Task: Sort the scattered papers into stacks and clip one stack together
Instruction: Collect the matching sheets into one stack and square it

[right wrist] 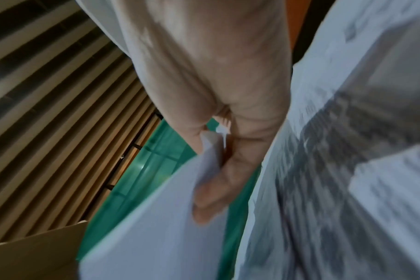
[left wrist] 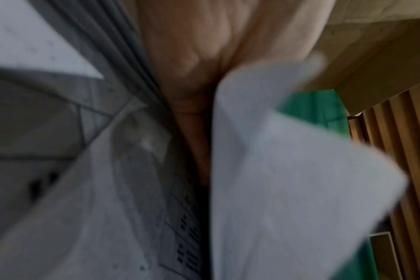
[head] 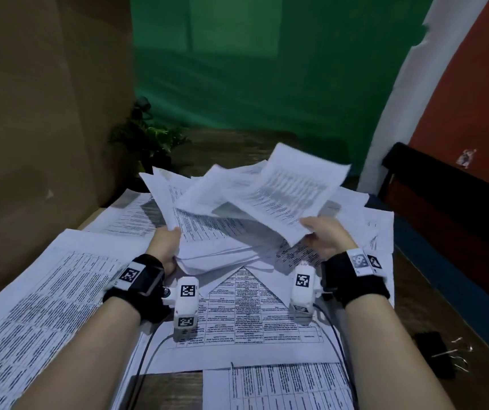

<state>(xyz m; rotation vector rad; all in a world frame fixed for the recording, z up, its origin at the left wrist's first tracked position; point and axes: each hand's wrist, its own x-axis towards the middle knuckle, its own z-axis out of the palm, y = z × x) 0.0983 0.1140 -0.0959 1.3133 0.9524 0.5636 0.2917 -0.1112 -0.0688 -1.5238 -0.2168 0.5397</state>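
Printed white papers lie scattered over the wooden table (head: 166, 389). My left hand (head: 167, 247) grips the left edge of a loose, fanned bundle of sheets (head: 207, 229) lifted above the table; in the left wrist view the palm (left wrist: 192, 62) lies against the sheet edges (left wrist: 288, 180). My right hand (head: 324, 235) pinches the near corner of a single printed sheet (head: 290, 193) held over the bundle; in the right wrist view the thumb (right wrist: 213, 193) presses that sheet (right wrist: 156, 227). Black binder clips (head: 440, 355) lie at the table's right edge.
Large table-printed sheets (head: 39, 306) cover the left and near parts of the table, with more (head: 278, 389) at the front. A small plant (head: 148, 137) stands at the back left beside a cardboard wall (head: 36, 113). A green curtain (head: 252, 69) hangs behind.
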